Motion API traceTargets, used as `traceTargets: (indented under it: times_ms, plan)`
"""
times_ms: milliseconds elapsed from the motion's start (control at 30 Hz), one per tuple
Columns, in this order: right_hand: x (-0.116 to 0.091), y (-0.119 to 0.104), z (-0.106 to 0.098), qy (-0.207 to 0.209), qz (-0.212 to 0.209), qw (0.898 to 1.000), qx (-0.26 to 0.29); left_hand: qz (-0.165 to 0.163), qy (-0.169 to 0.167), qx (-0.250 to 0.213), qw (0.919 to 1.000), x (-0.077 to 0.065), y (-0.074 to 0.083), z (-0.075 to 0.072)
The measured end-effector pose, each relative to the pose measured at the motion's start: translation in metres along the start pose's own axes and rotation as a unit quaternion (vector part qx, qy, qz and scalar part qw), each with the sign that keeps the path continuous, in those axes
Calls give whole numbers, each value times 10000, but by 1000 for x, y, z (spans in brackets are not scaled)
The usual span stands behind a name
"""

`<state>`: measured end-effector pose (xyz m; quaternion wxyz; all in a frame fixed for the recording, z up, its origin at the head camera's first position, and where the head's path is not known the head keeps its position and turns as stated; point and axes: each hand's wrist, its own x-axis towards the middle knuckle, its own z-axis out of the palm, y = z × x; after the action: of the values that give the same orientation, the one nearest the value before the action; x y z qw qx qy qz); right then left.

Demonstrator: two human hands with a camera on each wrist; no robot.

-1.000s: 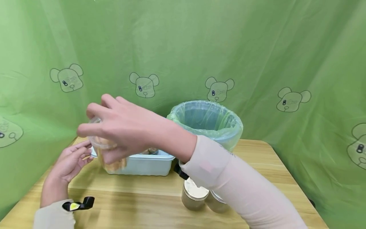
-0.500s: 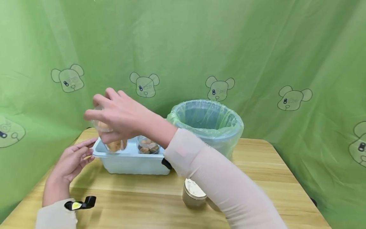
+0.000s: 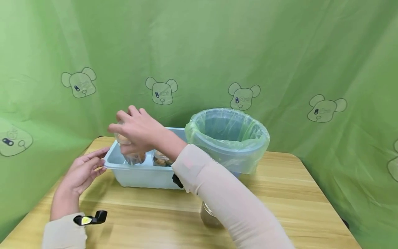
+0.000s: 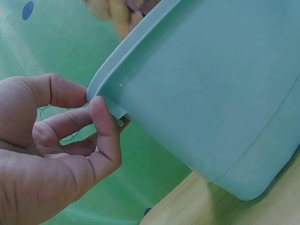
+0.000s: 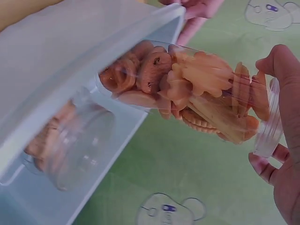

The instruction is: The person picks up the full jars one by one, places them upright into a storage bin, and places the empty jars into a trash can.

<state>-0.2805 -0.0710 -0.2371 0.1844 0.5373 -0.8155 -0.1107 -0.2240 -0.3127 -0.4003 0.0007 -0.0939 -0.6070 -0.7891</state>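
Note:
My right hand grips the lid end of a clear plastic jar filled with orange-brown snack pieces. The jar's lower end is inside a light blue plastic bin; whether it touches the bottom is hard to tell. At the bin's left corner, my left hand pinches the rim between thumb and fingers, as the left wrist view shows. A second clear jar with brown pieces stands in the bin, partly hidden by the right arm in the head view.
A larger blue bucket lined with a green bag stands right of the bin. Nearer the front, another jar is mostly covered by my right sleeve. Green cloth hangs behind the wooden table.
My right hand has carried the snack jar from in front of the bin, back and rightward, down into it. The left hand has stayed at the bin's corner. The view has shifted slightly.

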Motion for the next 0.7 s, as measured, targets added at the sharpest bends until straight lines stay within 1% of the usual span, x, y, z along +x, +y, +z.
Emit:
traceTargets:
  times_ms: [367,567,700]
  plan:
    - [1,-2,39,-235,192,9992,261,13,17,40,10000,1,0,2]
    - [2,-1,49,-511,325,9971,457,40,16,51,10000,2,0,1]
    - [4,-2,54,-677,324,9957,547,78,14,16,10000,1,0,-1]
